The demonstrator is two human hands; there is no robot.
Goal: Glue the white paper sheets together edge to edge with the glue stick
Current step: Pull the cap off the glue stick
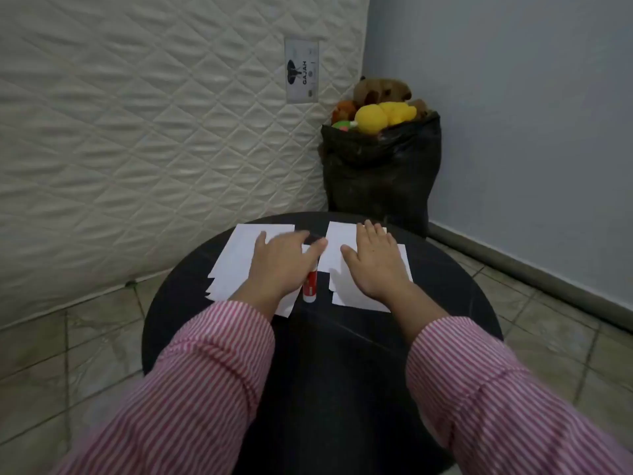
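Paper sheets lie in two loose stacks (236,265) (346,286) on the dark round surface (342,354), glue stick (310,286) upright between them. Left hand (281,265) and right hand (376,262) rest flat, fingers spread, gripping nothing. Behind, a black bag (380,173) holds stuffed toys (376,111).

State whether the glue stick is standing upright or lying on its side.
Upright: the glue stick stands on its base on the table, between two paper stacks.
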